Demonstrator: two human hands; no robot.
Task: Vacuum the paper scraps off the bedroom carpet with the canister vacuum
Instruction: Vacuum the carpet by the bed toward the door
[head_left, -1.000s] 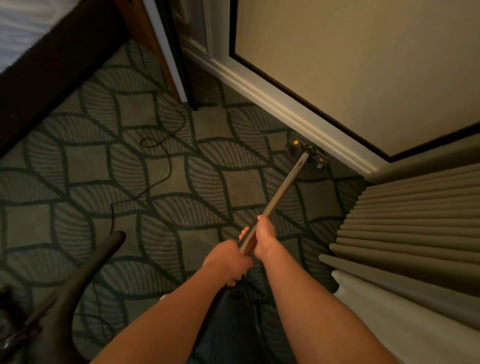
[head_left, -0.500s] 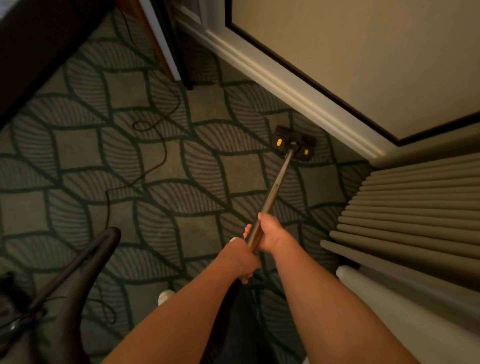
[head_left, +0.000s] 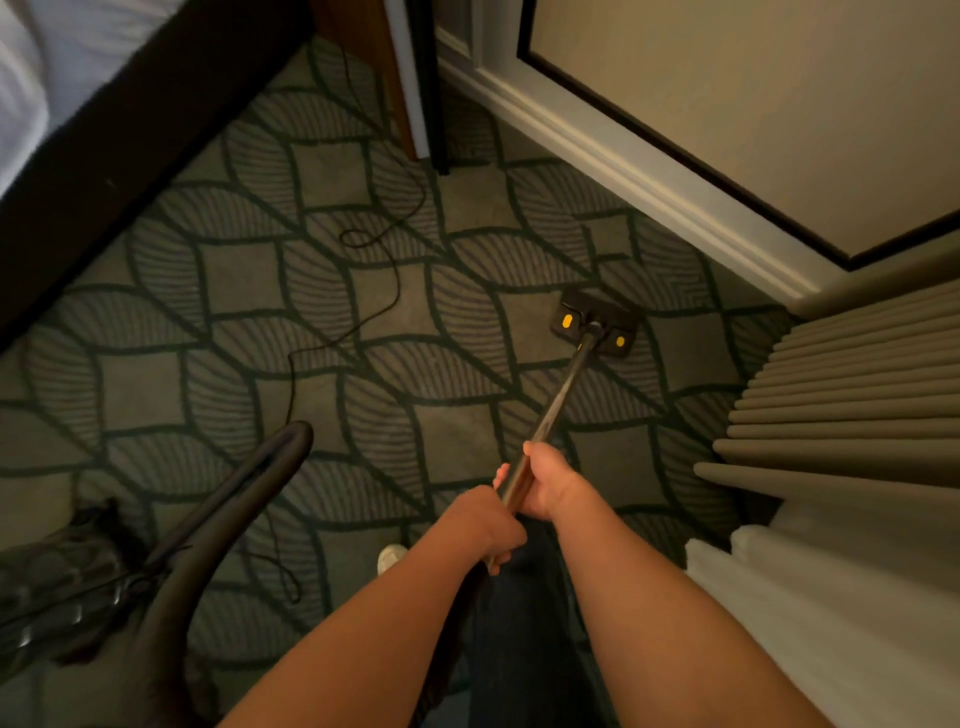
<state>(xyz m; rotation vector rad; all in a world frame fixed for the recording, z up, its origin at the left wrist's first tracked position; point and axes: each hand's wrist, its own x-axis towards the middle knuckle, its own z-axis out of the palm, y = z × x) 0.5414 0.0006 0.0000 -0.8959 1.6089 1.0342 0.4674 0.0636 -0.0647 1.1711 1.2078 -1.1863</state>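
Note:
Both hands hold the metal vacuum wand (head_left: 558, 402). My right hand (head_left: 548, 480) grips it higher up the shaft, and my left hand (head_left: 483, 525) grips it just below, nearer my body. The wand runs forward and right to the black floor head (head_left: 595, 322) with yellow marks, which lies flat on the patterned carpet (head_left: 322, 374), a short way from the white baseboard (head_left: 639, 176). The dark hose (head_left: 234, 499) curves up at the lower left. I see no paper scraps on the carpet.
A thin black cord (head_left: 384, 260) loops across the carpet from the back corner toward my feet. The dark bed frame (head_left: 119, 119) fills the upper left. Pleated curtains (head_left: 857, 395) hang at the right. A dark bag-like object (head_left: 57, 582) sits at the lower left.
The floor head has been pulled back from the baseboard toward me across the carpet. Both hands keep their grip on the wand.

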